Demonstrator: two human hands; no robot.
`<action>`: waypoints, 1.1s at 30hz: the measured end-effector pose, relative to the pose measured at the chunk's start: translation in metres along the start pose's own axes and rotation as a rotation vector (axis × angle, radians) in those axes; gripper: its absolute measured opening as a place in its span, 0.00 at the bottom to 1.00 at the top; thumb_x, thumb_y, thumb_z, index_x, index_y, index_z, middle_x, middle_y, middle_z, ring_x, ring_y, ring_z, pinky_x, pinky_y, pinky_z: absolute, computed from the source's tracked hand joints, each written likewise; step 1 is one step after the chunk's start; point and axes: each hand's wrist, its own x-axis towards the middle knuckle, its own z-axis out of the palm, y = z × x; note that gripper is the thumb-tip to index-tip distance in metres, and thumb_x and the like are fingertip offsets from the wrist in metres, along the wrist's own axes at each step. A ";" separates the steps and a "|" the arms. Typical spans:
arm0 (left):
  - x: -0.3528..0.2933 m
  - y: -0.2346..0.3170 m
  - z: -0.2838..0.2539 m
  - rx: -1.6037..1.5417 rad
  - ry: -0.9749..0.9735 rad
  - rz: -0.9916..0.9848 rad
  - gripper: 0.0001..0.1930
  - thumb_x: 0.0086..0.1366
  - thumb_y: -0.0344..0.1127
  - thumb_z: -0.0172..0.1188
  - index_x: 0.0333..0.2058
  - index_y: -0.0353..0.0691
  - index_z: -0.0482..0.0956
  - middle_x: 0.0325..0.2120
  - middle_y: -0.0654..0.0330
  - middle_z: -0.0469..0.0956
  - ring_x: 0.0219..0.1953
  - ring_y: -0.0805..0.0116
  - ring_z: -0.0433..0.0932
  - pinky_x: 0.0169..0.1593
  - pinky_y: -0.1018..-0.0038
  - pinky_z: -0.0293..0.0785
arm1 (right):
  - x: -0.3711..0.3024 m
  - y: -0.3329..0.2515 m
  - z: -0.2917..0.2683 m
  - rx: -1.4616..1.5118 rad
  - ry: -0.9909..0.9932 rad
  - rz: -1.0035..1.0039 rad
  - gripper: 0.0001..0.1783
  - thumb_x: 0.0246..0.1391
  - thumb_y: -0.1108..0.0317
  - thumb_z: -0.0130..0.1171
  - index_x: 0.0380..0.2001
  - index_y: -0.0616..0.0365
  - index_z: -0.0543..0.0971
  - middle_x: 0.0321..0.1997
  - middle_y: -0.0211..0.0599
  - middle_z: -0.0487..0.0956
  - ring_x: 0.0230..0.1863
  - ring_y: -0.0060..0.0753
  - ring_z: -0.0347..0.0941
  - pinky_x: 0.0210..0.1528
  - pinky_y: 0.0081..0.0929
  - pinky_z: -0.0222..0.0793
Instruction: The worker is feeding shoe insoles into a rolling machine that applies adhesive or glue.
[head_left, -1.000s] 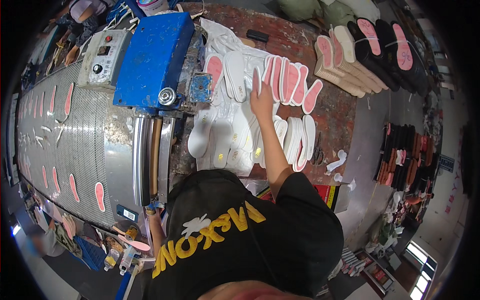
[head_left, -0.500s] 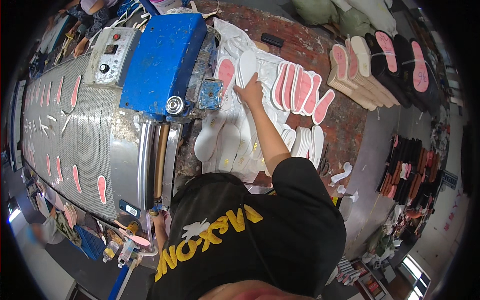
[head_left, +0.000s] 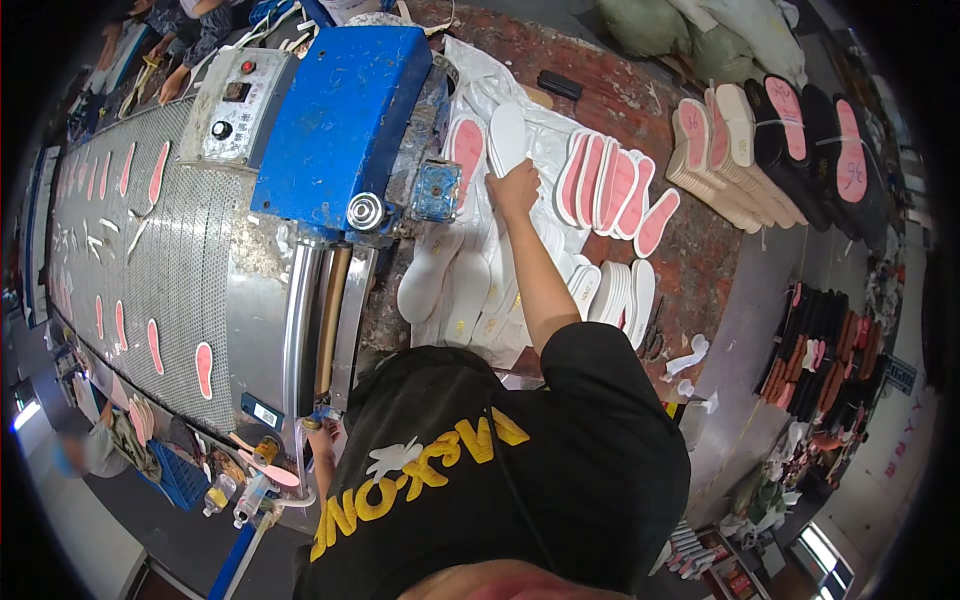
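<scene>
A stack of white insoles [head_left: 508, 140] lies on a white plastic sheet at the middle of the bench. My right hand [head_left: 515, 191] is closed around its near end, the fingertips partly hidden. Just left of it is a pink-topped white insole [head_left: 467, 150]. More white insoles [head_left: 428, 282] lie nearer to me, below my right forearm. My left hand [head_left: 322, 436] is low beside the near corner of the roller machine [head_left: 340, 130], next to its metal roller [head_left: 303, 330]. Its fingers are too hidden to read.
Right of my hand stand a row of pink-topped insoles [head_left: 605, 185] and a white stack [head_left: 625, 300]. Beige [head_left: 735, 170] and black bundles [head_left: 815, 140] lie farther right. Pink insoles [head_left: 204, 370] rest on the mesh belt [head_left: 185, 260] at left. Another person's arm [head_left: 175, 83] shows far left.
The whole view has shifted slightly to the right. My right hand stays at the white insole stack, its grip a little nearer the stack's near end. My left hand stays by the machine corner.
</scene>
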 end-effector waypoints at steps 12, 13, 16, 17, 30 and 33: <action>0.036 -0.011 -0.011 0.057 -0.122 0.178 0.05 0.59 0.34 0.58 0.27 0.42 0.74 0.18 0.63 0.75 0.17 0.76 0.74 0.18 0.81 0.66 | -0.059 0.032 -0.100 1.147 -0.386 -0.007 0.37 0.44 0.69 0.67 0.54 0.70 0.61 0.37 0.42 0.78 0.36 0.33 0.76 0.38 0.26 0.73; 0.049 -0.008 -0.015 0.031 -0.074 0.065 0.05 0.60 0.34 0.55 0.28 0.41 0.73 0.18 0.64 0.74 0.16 0.77 0.71 0.18 0.82 0.64 | -0.084 0.020 -0.120 1.164 -0.312 -0.065 0.42 0.44 0.69 0.66 0.59 0.68 0.56 0.40 0.43 0.77 0.39 0.34 0.76 0.40 0.26 0.73; 0.084 0.020 -0.036 0.030 -0.159 0.275 0.06 0.61 0.34 0.53 0.27 0.40 0.73 0.16 0.66 0.71 0.15 0.78 0.68 0.17 0.81 0.62 | -0.152 -0.032 -0.195 1.107 -0.366 -0.447 0.49 0.44 0.69 0.65 0.64 0.62 0.47 0.51 0.47 0.70 0.48 0.38 0.73 0.46 0.28 0.71; 0.096 0.034 -0.039 0.024 -0.155 0.274 0.06 0.61 0.34 0.54 0.27 0.39 0.73 0.16 0.66 0.70 0.15 0.78 0.67 0.17 0.81 0.61 | -0.169 -0.056 -0.216 1.012 -0.343 -0.584 0.49 0.43 0.69 0.65 0.64 0.60 0.47 0.54 0.48 0.68 0.50 0.40 0.72 0.47 0.30 0.71; 0.206 0.104 -0.079 0.597 -0.194 0.742 0.11 0.53 0.38 0.54 0.26 0.35 0.76 0.19 0.50 0.75 0.23 0.56 0.74 0.32 0.65 0.71 | -0.200 -0.324 -0.119 -0.334 0.192 -0.538 0.56 0.35 0.40 0.67 0.54 0.77 0.59 0.40 0.58 0.78 0.41 0.54 0.77 0.43 0.43 0.73; 0.231 0.069 -0.070 0.698 -0.340 0.571 0.12 0.51 0.41 0.56 0.24 0.36 0.77 0.24 0.46 0.78 0.28 0.53 0.78 0.34 0.62 0.72 | -0.185 -0.315 -0.098 -0.337 0.331 -0.575 0.49 0.33 0.32 0.64 0.39 0.74 0.72 0.36 0.57 0.79 0.40 0.56 0.77 0.42 0.43 0.73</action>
